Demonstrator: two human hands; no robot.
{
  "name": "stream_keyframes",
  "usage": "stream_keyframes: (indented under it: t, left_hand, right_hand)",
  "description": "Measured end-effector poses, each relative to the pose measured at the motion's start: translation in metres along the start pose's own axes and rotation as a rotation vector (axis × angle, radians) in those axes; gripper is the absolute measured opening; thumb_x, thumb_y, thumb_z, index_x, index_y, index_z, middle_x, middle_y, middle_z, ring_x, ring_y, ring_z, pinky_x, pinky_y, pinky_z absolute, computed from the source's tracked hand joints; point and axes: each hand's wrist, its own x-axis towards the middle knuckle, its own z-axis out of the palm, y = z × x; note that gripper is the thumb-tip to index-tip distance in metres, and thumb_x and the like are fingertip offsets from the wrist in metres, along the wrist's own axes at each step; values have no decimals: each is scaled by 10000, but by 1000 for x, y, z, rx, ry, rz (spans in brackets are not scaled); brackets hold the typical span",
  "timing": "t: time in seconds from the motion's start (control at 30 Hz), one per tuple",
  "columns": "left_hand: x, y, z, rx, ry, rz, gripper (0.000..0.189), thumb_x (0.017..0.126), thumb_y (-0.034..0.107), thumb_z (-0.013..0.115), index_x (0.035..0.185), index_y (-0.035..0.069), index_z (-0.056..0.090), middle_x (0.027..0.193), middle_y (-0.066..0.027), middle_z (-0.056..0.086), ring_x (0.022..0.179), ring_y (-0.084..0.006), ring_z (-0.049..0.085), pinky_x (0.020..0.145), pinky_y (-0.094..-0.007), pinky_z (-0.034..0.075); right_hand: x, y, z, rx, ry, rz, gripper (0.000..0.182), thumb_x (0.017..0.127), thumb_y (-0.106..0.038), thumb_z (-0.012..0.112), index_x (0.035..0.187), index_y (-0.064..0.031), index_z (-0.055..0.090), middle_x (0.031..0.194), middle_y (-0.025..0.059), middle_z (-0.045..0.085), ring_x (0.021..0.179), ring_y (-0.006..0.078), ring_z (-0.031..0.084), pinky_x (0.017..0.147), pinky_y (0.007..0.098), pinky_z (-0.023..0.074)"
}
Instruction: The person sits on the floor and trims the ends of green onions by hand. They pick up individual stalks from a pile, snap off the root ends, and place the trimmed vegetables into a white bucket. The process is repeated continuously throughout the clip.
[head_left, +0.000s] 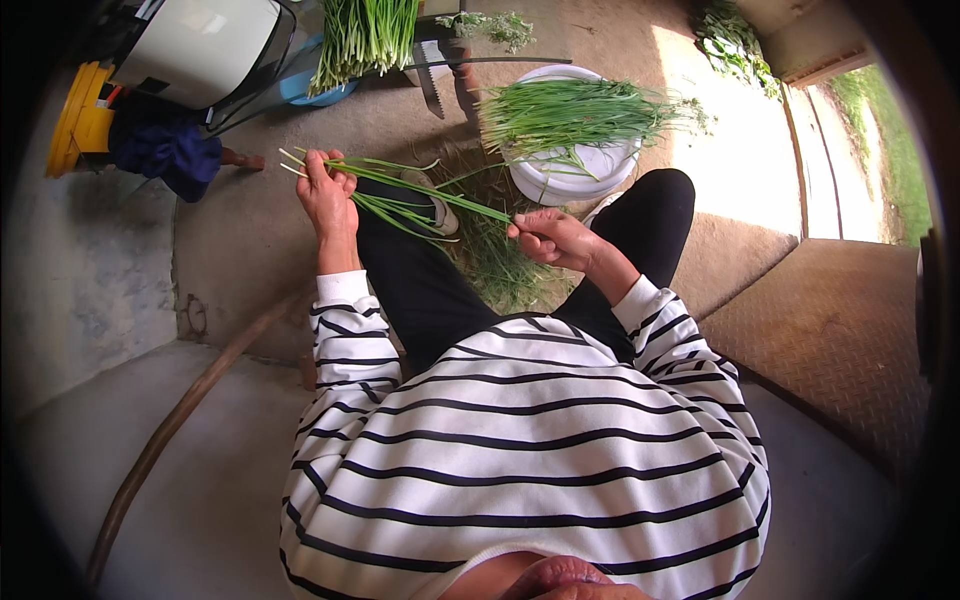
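My left hand (328, 191) is closed around the pale ends of a small bunch of long green stalks, likely garlic chives (420, 192). With thumb and fingertips, my right hand (553, 236) pinches the green far ends of some of these stalks; others hang loose over my left thigh. Ahead, a large pile of similar stalks (570, 114) lies across the lid of a white plastic bucket (573, 180). Loose green trimmings (499, 259) are scattered on the floor between my legs.
Another bundle of stalks (367, 37) lies at the upper left, by a blue basin (319, 91) and a saw blade (429, 84). A yellow bucket (79, 120) and dark blue cloth (171, 154) are at left. A wooden pole (176, 420) curves behind my left arm. Leafy greens (739, 56) lie upper right.
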Motion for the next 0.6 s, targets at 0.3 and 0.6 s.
stream_keyframes:
  t: [0.3, 0.6]
  left_hand:
    - [14, 5, -18, -150, -59, 2, 244, 1039, 315, 468, 897, 118, 489, 783, -28, 537, 588, -74, 400, 443, -209, 277]
    - [7, 7, -6, -164, -54, 7, 257, 1041, 318, 461, 872, 125, 477, 731, -5, 492, 562, -69, 364, 434, -212, 254]
  right_hand:
    - [-21, 7, -19, -162, 89, 45, 264, 1031, -233, 508, 964, -11, 633, 662, -10, 557, 474, 39, 337, 416, 193, 256]
    - [-27, 8, -42, -347, 287, 54, 241, 999, -212, 543, 971, -2, 656, 722, 24, 630, 494, 63, 443, 445, 226, 337]
